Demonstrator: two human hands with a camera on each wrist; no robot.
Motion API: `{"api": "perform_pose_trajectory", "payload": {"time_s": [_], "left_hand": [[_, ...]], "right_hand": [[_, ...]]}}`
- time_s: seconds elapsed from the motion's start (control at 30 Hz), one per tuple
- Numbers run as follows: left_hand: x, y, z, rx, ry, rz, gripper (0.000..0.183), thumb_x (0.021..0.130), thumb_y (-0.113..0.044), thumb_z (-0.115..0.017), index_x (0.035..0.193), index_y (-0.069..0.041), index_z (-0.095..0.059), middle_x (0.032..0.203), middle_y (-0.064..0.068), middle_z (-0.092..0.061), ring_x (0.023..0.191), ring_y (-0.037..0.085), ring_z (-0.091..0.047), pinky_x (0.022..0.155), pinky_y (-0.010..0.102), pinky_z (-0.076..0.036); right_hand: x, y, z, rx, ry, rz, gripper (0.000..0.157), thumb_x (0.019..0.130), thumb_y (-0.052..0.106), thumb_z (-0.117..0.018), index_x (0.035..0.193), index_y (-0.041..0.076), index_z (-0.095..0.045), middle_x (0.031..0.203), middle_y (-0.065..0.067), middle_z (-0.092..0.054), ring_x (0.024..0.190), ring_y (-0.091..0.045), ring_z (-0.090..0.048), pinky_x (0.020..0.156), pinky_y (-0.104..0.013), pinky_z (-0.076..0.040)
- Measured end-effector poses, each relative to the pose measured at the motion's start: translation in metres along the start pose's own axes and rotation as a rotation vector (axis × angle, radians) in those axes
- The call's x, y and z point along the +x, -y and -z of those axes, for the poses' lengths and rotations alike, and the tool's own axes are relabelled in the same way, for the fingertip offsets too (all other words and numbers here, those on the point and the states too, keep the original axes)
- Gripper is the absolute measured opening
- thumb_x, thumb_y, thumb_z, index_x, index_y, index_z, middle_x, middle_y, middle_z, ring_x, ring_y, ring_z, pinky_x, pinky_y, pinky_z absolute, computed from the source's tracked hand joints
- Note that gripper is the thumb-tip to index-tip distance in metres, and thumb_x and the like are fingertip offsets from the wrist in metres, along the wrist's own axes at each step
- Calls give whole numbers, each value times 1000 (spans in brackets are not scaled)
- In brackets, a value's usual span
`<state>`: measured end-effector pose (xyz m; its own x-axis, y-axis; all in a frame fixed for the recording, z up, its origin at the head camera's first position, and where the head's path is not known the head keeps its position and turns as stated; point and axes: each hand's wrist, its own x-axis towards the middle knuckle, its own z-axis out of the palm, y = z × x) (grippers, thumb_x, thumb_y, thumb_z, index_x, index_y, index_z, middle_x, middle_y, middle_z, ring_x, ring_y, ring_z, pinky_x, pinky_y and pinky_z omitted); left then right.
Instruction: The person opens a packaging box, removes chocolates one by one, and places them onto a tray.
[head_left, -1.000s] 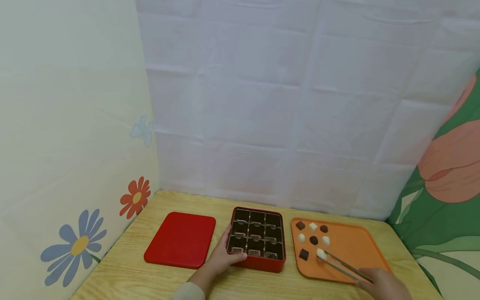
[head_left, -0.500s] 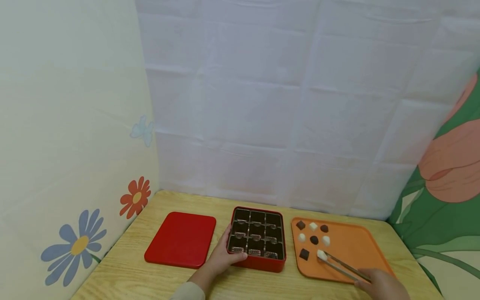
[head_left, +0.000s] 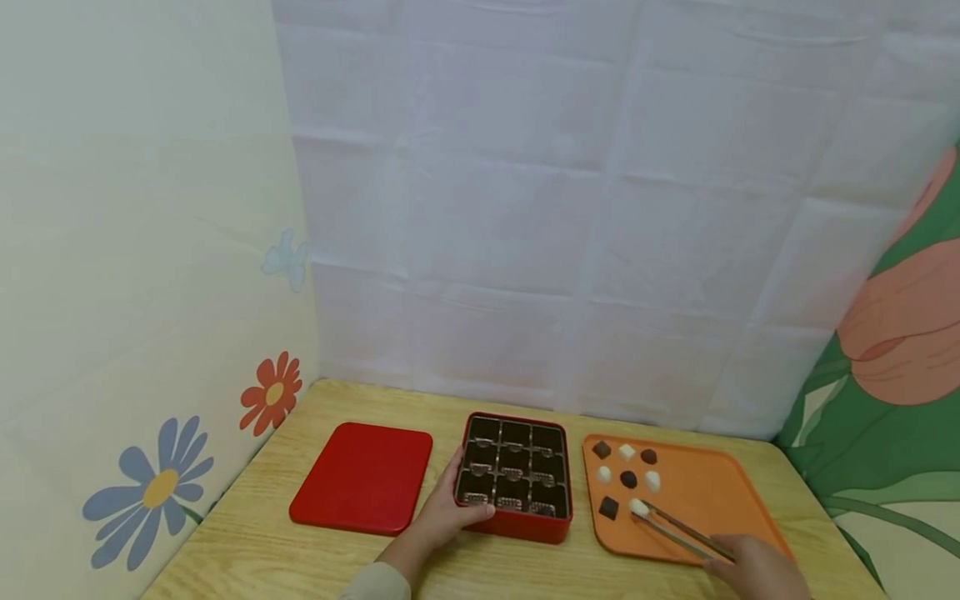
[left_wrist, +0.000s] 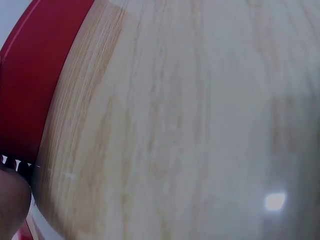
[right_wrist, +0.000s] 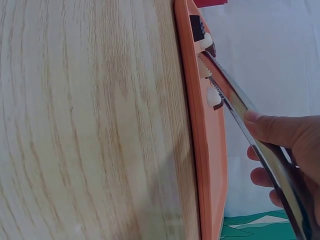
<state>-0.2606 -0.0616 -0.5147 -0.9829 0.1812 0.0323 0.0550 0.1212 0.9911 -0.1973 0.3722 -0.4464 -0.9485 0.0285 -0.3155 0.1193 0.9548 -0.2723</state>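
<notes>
My left hand (head_left: 442, 518) holds the near left corner of a red box (head_left: 525, 527), thumb over its front rim. The box has a dark divided insert (head_left: 512, 460) with several hollow compartments. In my right hand (head_left: 761, 568) is a pair of metal tongs (head_left: 690, 532), reaching left over an orange tray (head_left: 705, 475). The tong tips are at a white chocolate (head_left: 638, 507) in the front row, one on either side of it. The right wrist view shows the serrated tips around that cream piece (right_wrist: 203, 67), with the thumb on the upper arm of the tongs.
Several other dark and white chocolates lie in rows on the tray's left half, among them a dark square (head_left: 608, 508) beside the tips. A red lid (head_left: 363, 479) lies flat left of the box. White cloth (head_left: 480, 250) hangs behind the wooden table (head_left: 247, 533).
The tongs and my right hand have shifted slightly left and up, and the white chocolate at the tips has moved a little left. My left hand stays on the box.
</notes>
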Motion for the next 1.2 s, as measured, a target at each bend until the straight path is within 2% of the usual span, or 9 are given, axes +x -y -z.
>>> {"api": "perform_pose_trajectory", "payload": {"time_s": [0.3, 0.5, 0.73, 0.97, 1.2], "left_hand": [[1, 0, 0, -6, 8, -1, 109, 76, -11, -83, 159, -14, -11, 158, 26, -20, 132, 40, -36, 110, 61, -30], [2, 0, 0, -1, 11, 0, 109, 77, -11, -83, 159, -14, -11, 158, 26, -20, 131, 40, -37, 109, 60, -32], [1, 1, 0, 17, 7, -3, 110, 76, -12, -83, 159, -13, -11, 158, 26, -21, 131, 40, -38, 109, 59, -33], [1, 2, 0, 12, 5, 2, 110, 76, -12, -83, 159, -14, -11, 158, 26, -21, 132, 40, -37, 110, 60, -31], [0, 0, -1, 31, -3, 11, 110, 76, -13, -83, 159, -14, -12, 157, 27, -22, 133, 41, -36, 110, 62, -30]], "right_hand": [[0, 1, 1, 3, -12, 8, 62, 80, 42, -75, 118, -7, -66, 110, -22, -70, 99, -38, -66, 81, -50, -54], [-1, 9, 11, 25, -46, 31, 64, 80, 44, -75, 122, -3, -66, 112, -19, -71, 99, -37, -66, 79, -50, -54], [-5, 37, 24, 3, -130, 89, 59, 79, 45, -76, 122, 5, -68, 109, -12, -72, 89, -27, -68, 69, -44, -54], [-4, 69, 37, -48, -163, 153, 54, 76, 45, -77, 119, 14, -71, 114, -12, -71, 95, -29, -67, 74, -48, -54], [-3, 93, 40, -106, -205, 241, 43, 73, 37, -81, 113, 19, -74, 109, -4, -73, 89, -21, -68, 70, -43, -55]]}}
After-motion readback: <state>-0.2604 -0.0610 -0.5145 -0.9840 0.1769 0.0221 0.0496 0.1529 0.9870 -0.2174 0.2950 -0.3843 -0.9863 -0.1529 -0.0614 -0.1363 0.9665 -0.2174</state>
